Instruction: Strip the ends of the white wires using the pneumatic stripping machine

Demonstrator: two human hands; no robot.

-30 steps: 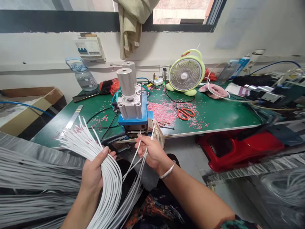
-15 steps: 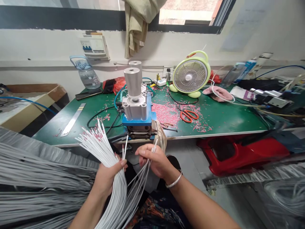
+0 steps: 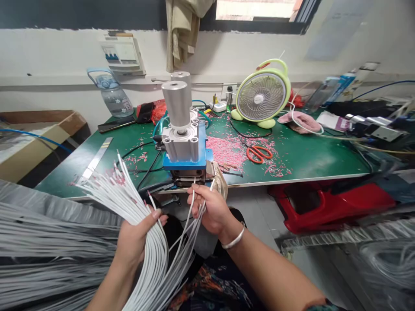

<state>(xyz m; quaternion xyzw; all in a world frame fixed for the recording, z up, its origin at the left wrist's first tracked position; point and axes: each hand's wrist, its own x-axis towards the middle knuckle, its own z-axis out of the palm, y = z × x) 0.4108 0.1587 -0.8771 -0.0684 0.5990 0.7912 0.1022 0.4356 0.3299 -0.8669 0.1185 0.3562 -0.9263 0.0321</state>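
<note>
My left hand is closed round a thick bundle of white cables, whose reddish-tipped ends fan out to the upper left. One cable stands apart above the thumb. My right hand pinches a single white cable between thumb and fingertips, its end at the front opening of the pneumatic press. More white cables run through the same hand's palm and hang down toward my lap. The press has a blue plate and two silver cylinders. Whether the cable's tip is inside the opening, I cannot tell.
Pink clippings cover the green table beside the press, with orange-handled scissors and a green fan behind. A steel ruler lies left. More cables hang at lower left; a red stool stands right.
My right hand has moved left and up to the press, now pinching a single cable that stood by my left hand. My left hand and its bundle have shifted left.
</note>
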